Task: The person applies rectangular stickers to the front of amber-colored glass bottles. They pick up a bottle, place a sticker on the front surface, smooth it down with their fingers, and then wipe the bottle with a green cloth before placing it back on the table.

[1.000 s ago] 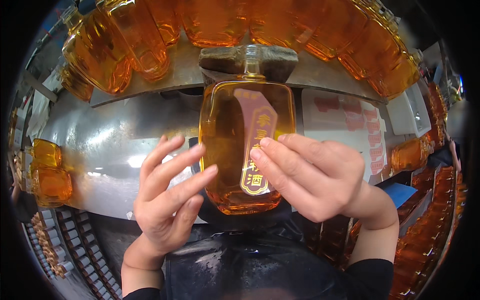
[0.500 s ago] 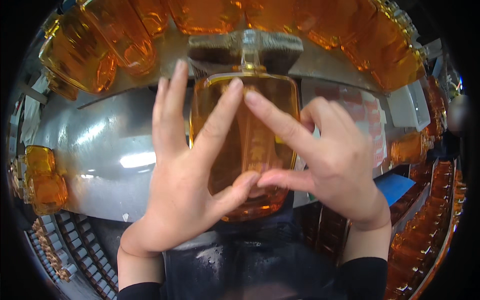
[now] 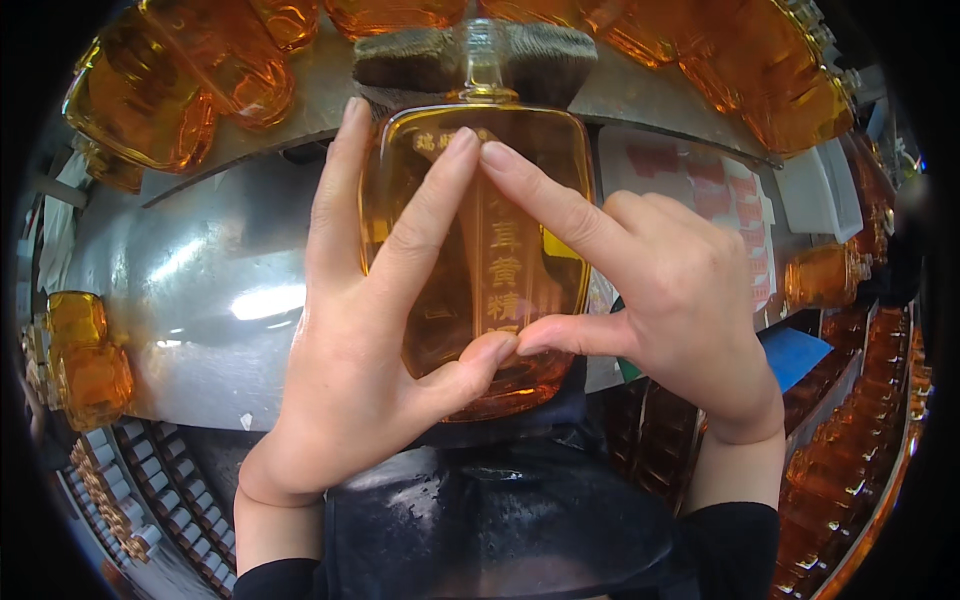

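A flat, wide bottle of amber liquid [image 3: 545, 370] lies before me, its neck [image 3: 484, 60] resting on a dark ridged cushion [image 3: 550, 55]. Over its front runs a narrow clear label [image 3: 502, 255] with gold lettering. My left hand [image 3: 350, 330] has its index fingertip at the label's upper end and its thumb at the lower end, the other fingers stretched out. Mirroring it, my right hand [image 3: 680, 290] holds the label's other side by index finger and thumb, its remaining fingers curled. Whether the label touches the glass I cannot tell.
More amber bottles [image 3: 150, 95] line the far side of the metal table [image 3: 210, 290]. Others stand at the left edge [image 3: 90, 375] and at right. A sheet of red labels [image 3: 745, 220] lies beside a white bin [image 3: 825, 195]. Racks of filled bottles [image 3: 840, 470] fill the lower right.
Both hands and the bottle appear slightly higher in the view. The upper fingertips have shifted a little up and left, and the gold lettering shows more clearly.
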A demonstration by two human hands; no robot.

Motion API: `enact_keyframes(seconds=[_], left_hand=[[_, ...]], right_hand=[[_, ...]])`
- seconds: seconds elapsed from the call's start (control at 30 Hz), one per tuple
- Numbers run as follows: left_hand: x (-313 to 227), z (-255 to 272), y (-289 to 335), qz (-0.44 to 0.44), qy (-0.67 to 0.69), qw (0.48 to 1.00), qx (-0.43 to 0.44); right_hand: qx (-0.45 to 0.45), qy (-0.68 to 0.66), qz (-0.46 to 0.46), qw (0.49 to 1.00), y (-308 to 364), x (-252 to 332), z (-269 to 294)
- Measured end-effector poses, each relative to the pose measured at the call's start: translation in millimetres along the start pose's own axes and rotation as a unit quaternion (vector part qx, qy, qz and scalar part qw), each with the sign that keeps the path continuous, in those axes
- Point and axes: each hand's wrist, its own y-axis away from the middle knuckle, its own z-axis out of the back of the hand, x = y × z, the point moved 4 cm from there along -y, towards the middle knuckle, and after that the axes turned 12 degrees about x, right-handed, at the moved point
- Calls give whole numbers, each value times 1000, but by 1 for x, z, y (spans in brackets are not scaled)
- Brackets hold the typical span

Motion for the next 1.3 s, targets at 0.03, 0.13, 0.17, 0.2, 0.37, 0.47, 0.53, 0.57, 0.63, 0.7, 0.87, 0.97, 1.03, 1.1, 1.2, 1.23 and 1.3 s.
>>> enact_keyframes(seconds=[0.03, 0.13, 0.17, 0.2, 0.37, 0.47, 0.53, 0.57, 0.63, 0.7, 0.87, 0.97, 1.03, 1.1, 1.2, 1.23, 1.3], left_hand=[[-1, 1, 0, 4, -2, 1000, 2], [-2, 2, -1, 12, -7, 1000, 4], [-2, 1, -1, 14, -5, 1000, 3], [-2, 2, -1, 16, -4, 1000, 3], [-2, 1, 0, 8, 0, 1000, 3], [-1, 0, 0, 12, 13, 1000, 4], [1, 1, -1, 10, 26, 1000, 4], [2, 1, -1, 9, 29, 1000, 1], [1, 0, 0, 12, 39, 999, -1], [1, 1, 1, 10, 26, 1000, -2], [-3, 2, 0, 21, 10, 1000, 5], [-2, 2, 0, 23, 36, 999, 6], [2, -1, 1, 17, 82, 996, -4], [-1, 1, 0, 17, 82, 996, 0], [1, 3, -1, 4, 78, 997, 10], [-1, 4, -2, 6, 78, 997, 14], [-3, 5, -2, 16, 75, 997, 14]], right_hand=[[4, 2, 0, 1000, -1, 0, 1], [11, 3, -2, 1000, -2, -1, 1], [10, 4, 0, 1000, -2, -1, 1], [9, 4, 2, 1000, -2, 0, 0], [12, 6, 2, 1000, -1, 1, 1], [12, 11, 3, 1000, 0, 1, 1], [8, 17, 3, 1000, 0, 1, 1], [2, 6, 4, 1000, 0, 1, 1], [-10, -16, 6, 1000, 2, 0, 2], [-9, 12, 4, 1000, 4, 0, 2], [28, 6, -15, 999, 3, 1, 2], [31, 14, -12, 999, 2, 1, 0], [41, 45, -6, 998, 1, 0, -1], [-23, -167, 5, 986, -1, -9, 0], [-87, -442, 2, 893, -13, -55, 3], [-115, -519, -35, 846, -15, -85, 5], [-156, -641, -117, 743, -12, -124, 11]])
